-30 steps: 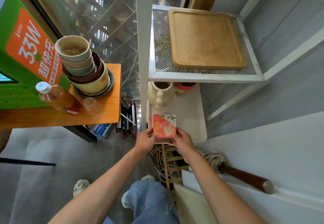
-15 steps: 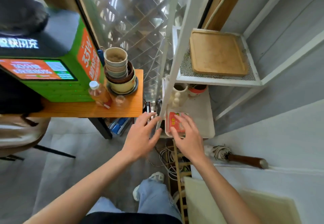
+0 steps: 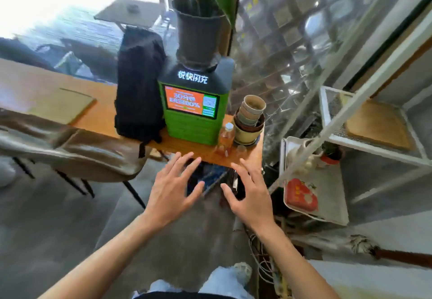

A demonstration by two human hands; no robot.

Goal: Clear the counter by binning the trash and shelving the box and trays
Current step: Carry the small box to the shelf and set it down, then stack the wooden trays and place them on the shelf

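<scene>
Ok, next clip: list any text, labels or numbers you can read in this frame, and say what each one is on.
"悦快闪充": white characters on the dark top of the green charging kiosk.
"30分钟" and "80%": on the kiosk's orange screen, blurred, so this reading is unsure.
QR code and green buttons beside the screen: too small to read.
Red box on the white shelf tray: yellow print, too blurred to read.
Bottle label: unreadable.

Left hand (image 3: 171, 192) and right hand (image 3: 251, 197) side by side, palms down, fingers spread, both empty, forearms extended forward

wooden tray (image 3: 376, 124), white metal mesh shelf (image 3: 332, 102)
</scene>
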